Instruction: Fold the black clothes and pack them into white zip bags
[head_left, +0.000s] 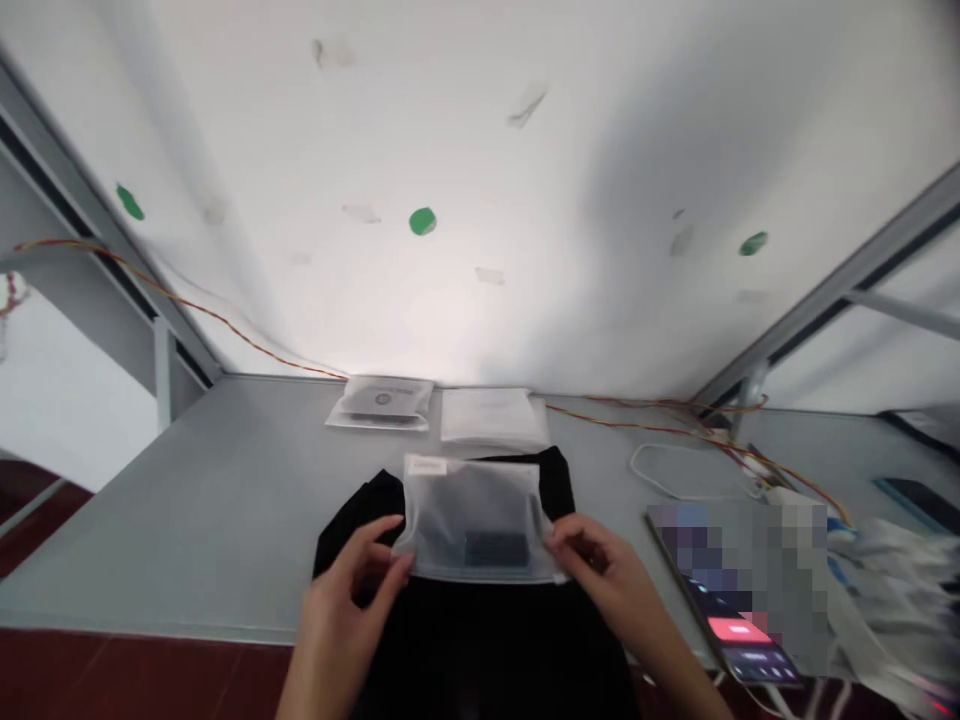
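The left hand (356,585) pinches the left edge of a frosted translucent plastic pouch (450,510) between thumb and index finger; the right hand (600,560) pinches its right edge with fingertips and thumb. The pouch, with a dark rectangular item (496,549) inside, is over black fabric (495,640) at the near side of a grey table (187,500). Beyond, on the far side, a printed frosted packet (384,400) lies left of a plain white packet (491,416). A flat phone with a lit screen (757,662) lies at the near right.
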